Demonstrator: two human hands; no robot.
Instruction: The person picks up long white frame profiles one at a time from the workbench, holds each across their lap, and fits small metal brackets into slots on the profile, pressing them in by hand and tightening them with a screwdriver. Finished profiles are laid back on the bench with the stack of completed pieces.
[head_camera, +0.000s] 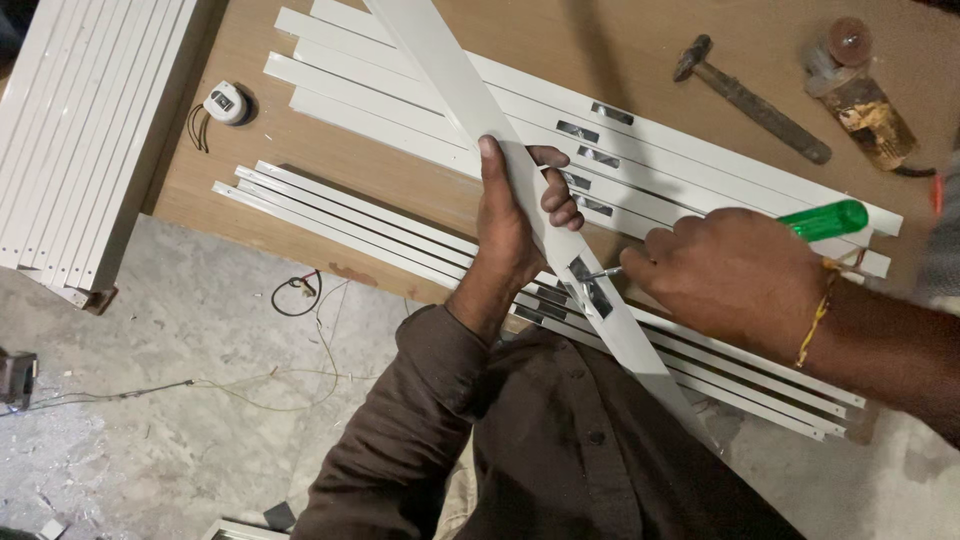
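Note:
My left hand (515, 215) grips a long white metal strip (455, 85) that slants across the wooden table (400, 195), thumb on its top face. My right hand (725, 275) holds a screwdriver with a green handle (825, 220); its metal tip (598, 273) touches a small grey slot (590, 285) in that strip. Under both hands lie more white strips, one group at the table's near edge (330, 210) and another further back (400, 95), several with the same grey slots.
A rusty hammer (750, 100) and a dirty bottle (860, 100) lie at the table's far right. A small white fitting with wires (225, 103) sits at the left. A stack of white strips (85, 130) stands left of the table. Loose wire (300, 295) lies on the concrete floor.

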